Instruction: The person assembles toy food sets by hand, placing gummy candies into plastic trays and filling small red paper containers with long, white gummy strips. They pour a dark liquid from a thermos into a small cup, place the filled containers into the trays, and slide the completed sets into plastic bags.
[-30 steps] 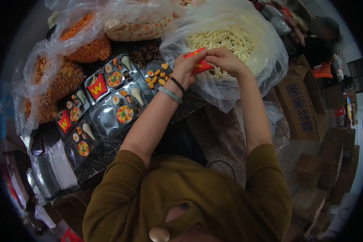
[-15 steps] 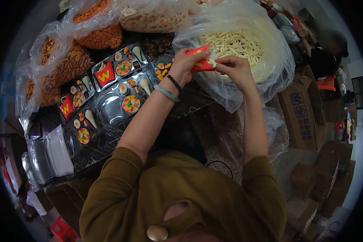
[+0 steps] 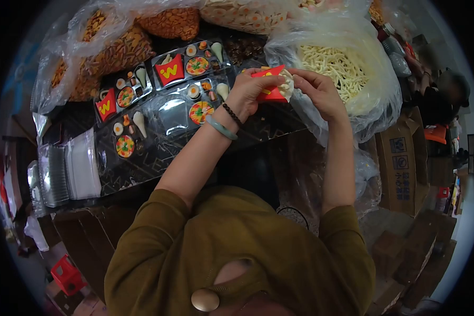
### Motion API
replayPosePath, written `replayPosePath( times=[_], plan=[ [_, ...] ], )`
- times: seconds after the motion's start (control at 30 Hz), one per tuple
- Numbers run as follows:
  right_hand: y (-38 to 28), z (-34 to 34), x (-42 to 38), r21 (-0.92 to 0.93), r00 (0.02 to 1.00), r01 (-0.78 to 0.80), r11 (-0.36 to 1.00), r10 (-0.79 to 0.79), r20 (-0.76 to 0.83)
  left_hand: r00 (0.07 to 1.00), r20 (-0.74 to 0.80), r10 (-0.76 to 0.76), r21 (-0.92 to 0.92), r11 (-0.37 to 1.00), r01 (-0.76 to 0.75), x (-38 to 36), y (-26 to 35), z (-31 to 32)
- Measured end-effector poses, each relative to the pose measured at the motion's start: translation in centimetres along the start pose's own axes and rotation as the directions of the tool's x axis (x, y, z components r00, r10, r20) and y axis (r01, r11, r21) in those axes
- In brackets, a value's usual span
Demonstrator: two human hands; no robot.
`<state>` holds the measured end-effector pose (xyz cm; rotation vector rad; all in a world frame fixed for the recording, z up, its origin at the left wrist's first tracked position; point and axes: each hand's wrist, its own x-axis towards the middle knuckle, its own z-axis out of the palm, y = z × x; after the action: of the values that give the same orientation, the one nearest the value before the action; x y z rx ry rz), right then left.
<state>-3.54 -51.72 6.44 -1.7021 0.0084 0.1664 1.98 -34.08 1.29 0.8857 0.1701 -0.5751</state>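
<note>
My left hand point(image 3: 250, 92) grips a small red fries carton point(image 3: 271, 84) with a yellow logo, held above the table's near edge. My right hand point(image 3: 317, 90) pinches a bunch of pale toy fries point(image 3: 286, 87) at the carton's open top. Just behind both hands sits a big clear bag of pale fries point(image 3: 334, 63). To the left lie clear plastic trays point(image 3: 163, 108) with toy pizzas, eggs, cones and red cartons in their compartments.
Bags of orange and brown toy snacks point(image 3: 110, 45) line the table's far left. A stack of empty clear trays point(image 3: 68, 171) stands at the near left. Cardboard boxes point(image 3: 405, 158) fill the floor at right, where another person point(image 3: 450, 92) sits.
Both hands pulled the red carton back from the fries bag. The right hand now presses a bunch of fries into the carton's top. The view has swung right.
</note>
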Motion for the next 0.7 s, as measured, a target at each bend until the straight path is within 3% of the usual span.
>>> replayPosePath(
  times=[0.03, 0.1, 0.13, 0.2, 0.33, 0.43, 0.5, 0.6, 0.7],
  plan=[
    [0.9, 1.3, 0.1, -0.148, 0.985, 0.094, 0.985, -0.113, -0.128, 0.999, -0.014, 0.052, 0.031, 0.998, -0.052, -1.6, 0.8, 0.1],
    [0.7, 4.3, -0.6, -0.470, 0.923, 0.224, 0.854, -0.341, -0.180, 0.980, -0.032, 0.197, 0.087, 0.977, -0.194, -2.2, 0.5, -1.2],
    [0.4, 6.2, -0.9, -0.344, 0.930, 0.214, 0.914, -0.299, -0.215, 0.969, -0.043, 0.244, 0.087, 0.967, -0.239, -2.7, 0.5, -1.8],
    [1.4, 8.2, -0.9, -0.530, 0.873, 0.270, 0.804, -0.436, -0.217, 0.958, -0.096, 0.271, 0.010, 0.962, -0.271, -4.1, 0.6, -2.9],
    [1.3, 12.4, -0.8, -0.756, 0.820, 0.318, 0.572, -0.566, -0.083, 0.914, -0.179, 0.364, 0.132, 0.930, -0.344, -7.3, 1.5, -5.7],
    [0.7, 15.7, -0.5, -0.751, 0.875, 0.333, 0.570, -0.483, 0.021, 0.840, -0.279, 0.465, 0.164, 0.885, -0.436, -9.1, 2.1, -8.6],
    [0.4, 17.7, -0.7, -0.739, 0.896, 0.354, 0.574, -0.435, 0.092, 0.768, -0.363, 0.528, 0.279, 0.848, -0.451, -10.2, 2.7, -10.5],
    [-0.4, 21.2, -1.5, -0.746, 0.846, 0.436, 0.503, -0.512, 0.150, 0.734, -0.385, 0.560, 0.266, 0.829, -0.492, -12.6, 3.7, -12.9],
    [0.1, 22.4, -1.6, -0.679, 0.857, 0.486, 0.551, -0.452, 0.246, 0.765, -0.396, 0.508, 0.274, 0.861, -0.429, -15.1, 3.8, -14.5]
  ],
)
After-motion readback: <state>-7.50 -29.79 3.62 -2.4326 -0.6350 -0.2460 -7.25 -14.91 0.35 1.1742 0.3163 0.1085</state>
